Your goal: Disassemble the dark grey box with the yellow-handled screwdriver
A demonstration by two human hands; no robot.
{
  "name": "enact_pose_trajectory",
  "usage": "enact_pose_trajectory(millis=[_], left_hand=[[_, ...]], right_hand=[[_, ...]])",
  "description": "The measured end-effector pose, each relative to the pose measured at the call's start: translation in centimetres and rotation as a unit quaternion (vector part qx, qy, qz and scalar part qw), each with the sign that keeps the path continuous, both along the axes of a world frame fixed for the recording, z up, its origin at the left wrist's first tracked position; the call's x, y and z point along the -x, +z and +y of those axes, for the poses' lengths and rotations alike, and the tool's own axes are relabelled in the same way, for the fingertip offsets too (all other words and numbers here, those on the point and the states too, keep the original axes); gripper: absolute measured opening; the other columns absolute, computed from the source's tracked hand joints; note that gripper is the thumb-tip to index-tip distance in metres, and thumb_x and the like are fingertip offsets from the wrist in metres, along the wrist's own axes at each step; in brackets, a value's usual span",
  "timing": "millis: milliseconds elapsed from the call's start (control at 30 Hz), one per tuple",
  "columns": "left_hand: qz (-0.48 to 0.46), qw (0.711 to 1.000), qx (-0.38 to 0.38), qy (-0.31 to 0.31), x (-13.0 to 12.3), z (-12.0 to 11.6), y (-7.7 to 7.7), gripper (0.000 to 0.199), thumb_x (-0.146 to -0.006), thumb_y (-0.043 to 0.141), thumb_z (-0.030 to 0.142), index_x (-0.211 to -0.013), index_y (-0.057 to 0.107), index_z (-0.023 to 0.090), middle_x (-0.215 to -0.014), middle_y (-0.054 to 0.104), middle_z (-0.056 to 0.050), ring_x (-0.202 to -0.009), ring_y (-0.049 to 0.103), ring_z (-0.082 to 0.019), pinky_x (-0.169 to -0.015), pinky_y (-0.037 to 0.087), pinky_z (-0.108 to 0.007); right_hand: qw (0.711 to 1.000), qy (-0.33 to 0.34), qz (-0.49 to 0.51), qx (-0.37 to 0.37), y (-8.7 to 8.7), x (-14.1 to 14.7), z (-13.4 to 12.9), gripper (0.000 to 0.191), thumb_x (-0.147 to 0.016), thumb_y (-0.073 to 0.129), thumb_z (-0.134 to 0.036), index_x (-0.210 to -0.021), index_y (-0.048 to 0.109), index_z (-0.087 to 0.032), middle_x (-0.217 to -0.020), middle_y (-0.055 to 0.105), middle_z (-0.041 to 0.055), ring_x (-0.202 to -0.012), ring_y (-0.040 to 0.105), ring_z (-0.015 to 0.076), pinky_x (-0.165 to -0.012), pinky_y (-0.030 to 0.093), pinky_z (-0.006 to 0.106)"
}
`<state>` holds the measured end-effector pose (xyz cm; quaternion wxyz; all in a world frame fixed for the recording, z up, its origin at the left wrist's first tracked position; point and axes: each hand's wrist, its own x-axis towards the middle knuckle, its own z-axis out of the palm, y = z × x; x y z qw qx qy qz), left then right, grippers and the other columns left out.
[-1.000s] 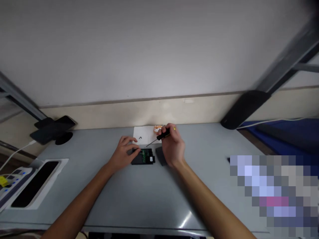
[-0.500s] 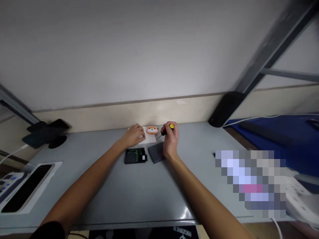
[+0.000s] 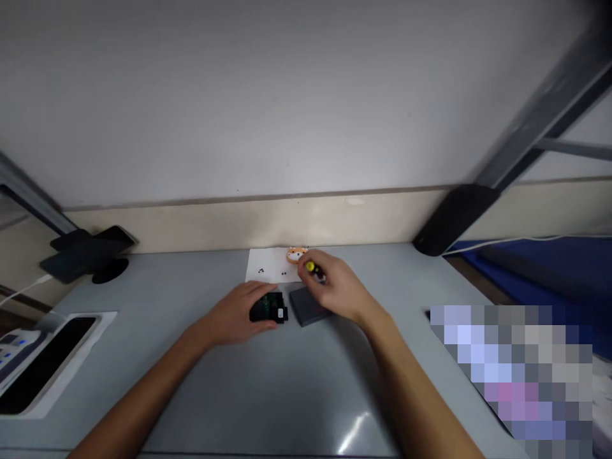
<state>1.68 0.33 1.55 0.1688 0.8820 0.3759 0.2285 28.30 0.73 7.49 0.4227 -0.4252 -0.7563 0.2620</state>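
My left hand [image 3: 238, 313] rests on the left side of a small black device [image 3: 268, 308] with an exposed green circuit board, holding it on the grey table [image 3: 268, 389]. My right hand [image 3: 337, 288] grips a small screwdriver [image 3: 313, 268] with a yellow cap, just above a grey cover plate [image 3: 308, 305] lying beside the device. Behind them lies a white paper sheet [image 3: 270, 266] with a few tiny dark screws [image 3: 261, 271] and a small orange animal figure [image 3: 296, 255] at its far right corner.
A dark phone on a stand [image 3: 88, 253] sits at the back left. A white tray with a black insert [image 3: 41, 364] lies at the left edge. A black pole foot [image 3: 452, 218] stands at the back right, blue fabric [image 3: 535, 261] beyond it.
My left hand came back from the paper sheet onto the black device. My right hand, still holding the screwdriver, shifted slightly toward the orange figure and down over the grey cover.
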Motion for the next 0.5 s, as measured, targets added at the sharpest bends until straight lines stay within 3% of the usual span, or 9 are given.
enact_pose_trajectory(millis=[100,167,300,500], left_hand=[[0.015,0.999,0.027,0.016,0.1,-0.2,-1.1,0.076,-0.086,0.079,0.046,-0.152,0.046,0.032,-0.146,0.059,-0.009,-0.131,0.059,-0.031,-0.110,0.049,-0.050],[0.012,0.999,0.040,0.021,-0.1,0.3,-1.5,0.074,-0.085,0.080,0.044,-0.151,0.048,0.033,-0.145,0.061,-0.008,-0.131,0.059,-0.030,-0.110,0.049,-0.050],[-0.017,0.998,0.050,0.030,-0.4,0.9,-1.3,0.068,-0.083,0.082,0.038,-0.145,0.054,0.034,-0.140,0.064,-0.006,-0.128,0.061,-0.029,-0.110,0.049,-0.048],[-0.058,0.997,0.045,0.014,-0.8,0.6,-1.1,0.060,-0.081,0.084,0.029,-0.136,0.059,0.035,-0.133,0.066,-0.003,-0.126,0.060,-0.027,-0.110,0.047,-0.048]], right_hand=[[0.988,0.034,-0.142,0.046,-0.3,-1.0,-0.3,0.019,-0.085,0.063,-0.016,-0.099,0.071,-0.025,-0.092,0.070,0.0046,-0.076,0.058,0.0211,-0.072,0.040,0.035],[0.983,0.042,-0.157,0.083,-1.2,-1.5,-0.1,0.032,-0.080,0.068,-0.015,-0.110,0.071,-0.027,-0.104,0.070,0.0058,-0.074,0.058,0.0201,-0.070,0.042,0.035],[0.976,0.016,-0.177,0.128,-2.7,-1.8,0.3,0.041,-0.078,0.072,-0.016,-0.116,0.072,-0.028,-0.111,0.067,0.0068,-0.071,0.059,0.0184,-0.068,0.044,0.034],[0.963,-0.020,-0.247,0.104,-3.2,-1.4,0.6,0.036,-0.087,0.070,-0.028,-0.123,0.068,-0.026,-0.113,0.065,0.0100,-0.079,0.063,0.0217,-0.071,0.044,0.035]])
